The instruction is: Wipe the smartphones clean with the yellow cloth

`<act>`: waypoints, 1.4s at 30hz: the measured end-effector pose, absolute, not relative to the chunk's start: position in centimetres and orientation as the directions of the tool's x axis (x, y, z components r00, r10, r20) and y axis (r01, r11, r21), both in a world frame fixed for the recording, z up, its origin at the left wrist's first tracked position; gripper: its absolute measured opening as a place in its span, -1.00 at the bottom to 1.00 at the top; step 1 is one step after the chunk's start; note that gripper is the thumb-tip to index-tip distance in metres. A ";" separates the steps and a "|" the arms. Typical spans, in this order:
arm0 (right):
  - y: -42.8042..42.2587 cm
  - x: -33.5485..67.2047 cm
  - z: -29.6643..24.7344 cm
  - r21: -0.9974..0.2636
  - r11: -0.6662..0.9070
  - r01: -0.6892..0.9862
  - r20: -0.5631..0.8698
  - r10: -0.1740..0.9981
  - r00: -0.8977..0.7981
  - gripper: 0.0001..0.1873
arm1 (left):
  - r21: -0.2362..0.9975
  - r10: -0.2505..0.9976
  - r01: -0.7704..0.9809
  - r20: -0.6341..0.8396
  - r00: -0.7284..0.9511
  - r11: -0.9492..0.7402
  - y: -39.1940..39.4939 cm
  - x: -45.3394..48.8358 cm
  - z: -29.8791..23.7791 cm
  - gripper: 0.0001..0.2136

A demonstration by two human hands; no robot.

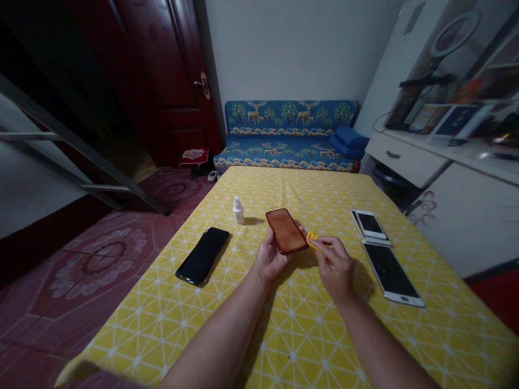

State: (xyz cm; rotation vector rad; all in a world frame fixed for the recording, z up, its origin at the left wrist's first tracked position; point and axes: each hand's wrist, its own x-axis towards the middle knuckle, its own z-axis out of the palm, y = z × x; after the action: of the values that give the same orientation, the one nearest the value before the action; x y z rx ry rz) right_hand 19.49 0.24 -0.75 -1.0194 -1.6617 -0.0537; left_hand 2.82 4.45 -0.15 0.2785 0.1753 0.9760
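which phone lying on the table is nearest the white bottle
The black phone lying alone on the left, close to the white bottle; the other phones on the table lie together at the right, beyond the right hand.

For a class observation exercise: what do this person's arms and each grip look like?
The left grip and the right grip are ungloved human hands. The bare left forearm and right forearm taper toward each grip, with no sleeve, watch, bracelet or cable visible. Whether rings are worn cannot be told.
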 end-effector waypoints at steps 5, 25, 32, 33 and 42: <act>0.1 18.9 -0.5 -0.451 0.622 0.640 0.820 0.573 0.021 -0.65 | 0.242 0.875 -0.851 0.016 0.484 0.466 4.5 3.0 -0.2 -0.44; -0.6 17.3 0.1 -0.376 0.690 0.618 0.854 0.517 -0.058 -0.56 | 0.232 0.913 -0.887 -0.198 0.358 0.398 4.0 3.7 0.2 -0.54; -0.3 17.8 0.1 -0.440 0.616 0.653 0.846 0.528 0.072 -0.64 | 0.197 0.894 -0.874 -0.162 0.418 0.445 3.7 3.5 0.7 -0.48; -0.5 17.7 0.2 -0.427 0.629 0.650 0.847 0.530 0.044 -0.62 | 0.194 0.892 -0.873 -0.168 0.420 0.447 3.7 3.6 0.7 -0.48; -0.5 17.5 0.5 -0.441 0.620 0.649 0.843 0.534 0.063 -0.69 | 0.209 0.888 -0.866 -0.183 0.422 0.455 3.7 3.6 0.8 -0.51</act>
State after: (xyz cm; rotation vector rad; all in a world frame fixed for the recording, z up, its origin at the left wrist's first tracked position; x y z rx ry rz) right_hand 17.48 -0.47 0.49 -1.0097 -1.5920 -0.1142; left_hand 3.58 3.68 0.77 0.0868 0.2831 1.0997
